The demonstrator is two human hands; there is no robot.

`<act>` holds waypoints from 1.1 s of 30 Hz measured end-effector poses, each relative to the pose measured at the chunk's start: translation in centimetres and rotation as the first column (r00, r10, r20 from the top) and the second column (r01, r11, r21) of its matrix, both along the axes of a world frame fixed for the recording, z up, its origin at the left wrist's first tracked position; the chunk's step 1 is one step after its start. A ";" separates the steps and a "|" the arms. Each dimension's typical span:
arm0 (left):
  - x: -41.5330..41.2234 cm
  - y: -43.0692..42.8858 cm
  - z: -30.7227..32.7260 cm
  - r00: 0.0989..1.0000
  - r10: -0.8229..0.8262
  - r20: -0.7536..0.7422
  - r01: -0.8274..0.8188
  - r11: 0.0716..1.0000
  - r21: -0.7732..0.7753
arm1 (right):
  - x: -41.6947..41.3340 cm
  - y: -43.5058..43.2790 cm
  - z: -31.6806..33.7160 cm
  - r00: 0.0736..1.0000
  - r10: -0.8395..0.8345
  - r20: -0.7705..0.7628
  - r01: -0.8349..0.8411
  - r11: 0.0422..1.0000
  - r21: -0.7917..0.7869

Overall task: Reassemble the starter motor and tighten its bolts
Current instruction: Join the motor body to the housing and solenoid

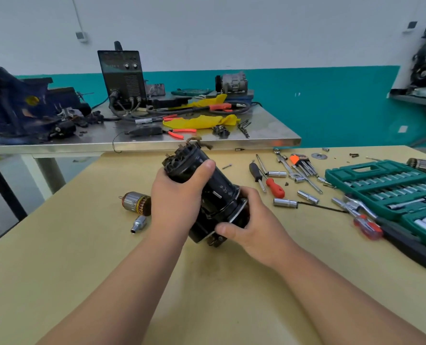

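Head camera view: the left hand [175, 200] curls round the far part of the black motor [219, 192], thumb hooked over the top. The right hand [252, 220] grasps the near end, thumb pressed on the casing. The motor sits tilted over the middle of the tan table [94, 265], its open end with frayed wires pointing away. Just left of it lie a copper-wound armature [136, 202] and a silver socket [138, 224]. To the right are a red screwdriver [275, 188] and an open green socket case [381, 185]. Behind stands a steel bench [157, 143] with a welder [122, 75].
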State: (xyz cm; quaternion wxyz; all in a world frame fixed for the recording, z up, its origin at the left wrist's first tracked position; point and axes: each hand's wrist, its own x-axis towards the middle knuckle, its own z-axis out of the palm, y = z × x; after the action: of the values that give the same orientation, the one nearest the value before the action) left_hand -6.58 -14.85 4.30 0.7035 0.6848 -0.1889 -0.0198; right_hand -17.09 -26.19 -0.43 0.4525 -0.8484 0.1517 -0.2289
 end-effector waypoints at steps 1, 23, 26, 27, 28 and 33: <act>0.2 -0.1 -0.1 1.000 -0.003 -0.005 0.003 1.000 0.014 | 0.0 0.0 -0.2 1.000 -0.012 0.009 0.012 1.000 -0.003; 1.9 -0.1 -1.1 0.997 -0.048 0.067 0.034 0.979 0.200 | 2.6 0.5 3.8 0.999 -0.049 -0.019 0.045 0.989 -0.138; 2.3 0.2 -1.3 0.993 -0.099 0.056 0.085 0.971 0.222 | 2.6 0.4 3.3 0.997 -0.079 -0.005 0.078 0.993 -0.093; 2.3 0.3 -1.4 0.990 -0.130 0.055 0.115 0.968 0.222 | 2.6 0.4 3.2 0.996 -0.086 0.003 0.086 0.993 -0.080; 2.4 0.5 -1.8 0.986 -0.156 0.059 0.140 0.965 0.220 | 2.6 0.3 3.0 0.996 -0.094 0.012 0.094 0.993 -0.069; 1.8 2.2 -4.9 0.992 -0.115 0.042 0.097 0.949 0.301 | 2.8 0.0 2.1 0.995 -0.100 0.026 0.100 0.995 0.006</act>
State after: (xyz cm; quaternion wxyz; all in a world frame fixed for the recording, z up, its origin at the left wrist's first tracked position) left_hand -4.81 -12.67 -0.59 0.5842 0.7722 -0.2410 -0.0657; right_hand -14.25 -26.22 1.65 0.4444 -0.8357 0.1883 -0.2622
